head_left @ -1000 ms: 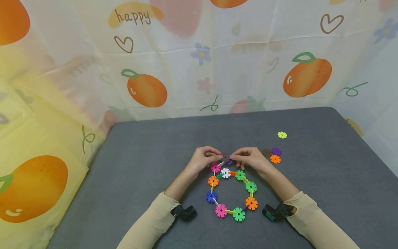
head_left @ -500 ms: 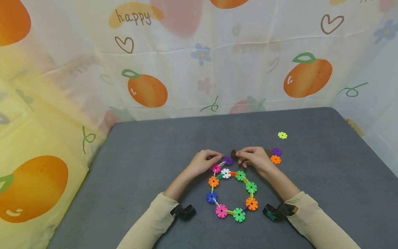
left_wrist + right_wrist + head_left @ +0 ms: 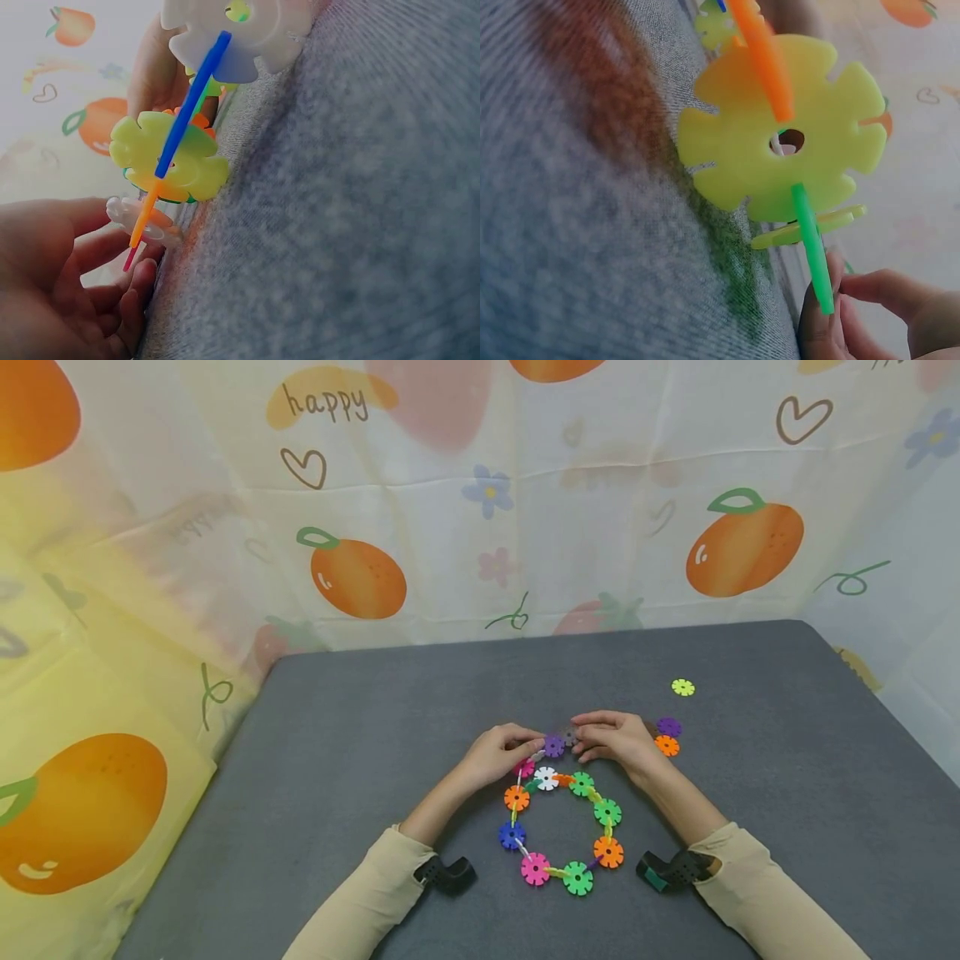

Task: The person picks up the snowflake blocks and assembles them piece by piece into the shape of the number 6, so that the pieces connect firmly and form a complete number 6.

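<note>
In the head view, my left hand (image 3: 501, 755) holds a purple snowflake disc (image 3: 554, 746) at its left edge, at the upper end of a chain of slotted discs. My right hand (image 3: 618, 743) pinches a brown snowflake disc (image 3: 570, 737), which meets the purple disc's right side. A pink disc (image 3: 524, 768) lies partly under my left fingers. Below, the joined discs form a ring with a white disc (image 3: 546, 778) and a blue disc (image 3: 512, 836). In the left wrist view, a yellow-green disc (image 3: 135, 146) stands before my left hand.
Right of my right hand lie a loose purple disc (image 3: 670, 727) and an orange disc (image 3: 667, 746), with a brown one mostly hidden by the hand. A yellow disc (image 3: 682, 687) lies farther back. A patterned cloth (image 3: 450, 527) hangs behind the grey table (image 3: 360, 710).
The brown disc moved right, away from my left fingertips, turned in my right hand, and came against the purple disc. My left hand shifted slightly right onto the purple disc.
</note>
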Action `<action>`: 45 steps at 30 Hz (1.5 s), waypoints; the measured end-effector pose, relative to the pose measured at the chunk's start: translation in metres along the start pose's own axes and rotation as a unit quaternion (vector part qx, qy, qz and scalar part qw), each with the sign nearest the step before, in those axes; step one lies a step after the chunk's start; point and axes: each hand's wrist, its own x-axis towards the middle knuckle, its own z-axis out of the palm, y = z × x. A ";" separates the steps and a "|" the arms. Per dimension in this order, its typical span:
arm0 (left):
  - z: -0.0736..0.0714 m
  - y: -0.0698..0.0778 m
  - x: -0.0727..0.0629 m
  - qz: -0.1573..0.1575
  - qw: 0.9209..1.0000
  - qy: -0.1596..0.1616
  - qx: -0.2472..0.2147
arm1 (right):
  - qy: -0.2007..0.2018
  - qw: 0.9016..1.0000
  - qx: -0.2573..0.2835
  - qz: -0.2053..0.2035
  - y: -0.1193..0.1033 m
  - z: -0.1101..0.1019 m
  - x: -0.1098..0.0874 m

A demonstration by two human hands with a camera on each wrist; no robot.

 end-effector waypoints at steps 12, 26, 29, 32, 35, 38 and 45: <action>-0.005 -0.002 0.002 -0.009 0.998 -0.008 -0.060 | 0.004 0.999 -0.034 0.002 -0.002 -0.001 -0.001; -0.010 0.003 0.000 0.015 0.995 -0.066 -0.077 | -0.022 0.981 -0.186 -0.047 -0.008 0.009 -0.005; -0.009 0.004 0.001 0.021 0.993 -0.070 -0.096 | -0.075 0.988 -0.136 -0.020 -0.007 0.011 -0.005; -0.011 0.002 0.001 0.005 0.990 -0.087 -0.111 | -0.088 0.992 -0.093 -0.018 -0.005 0.011 -0.004; -0.012 -0.002 0.002 -0.030 0.984 -0.103 -0.144 | -0.088 0.993 -0.071 -0.021 -0.003 0.009 -0.003; -0.012 -0.004 0.001 -0.067 0.975 -0.104 -0.187 | -0.082 0.995 -0.057 -0.018 -0.003 0.008 -0.003; -0.009 -0.007 0.000 -0.081 0.967 -0.089 -0.224 | -0.057 0.997 -0.051 -0.022 -0.002 0.016 -0.004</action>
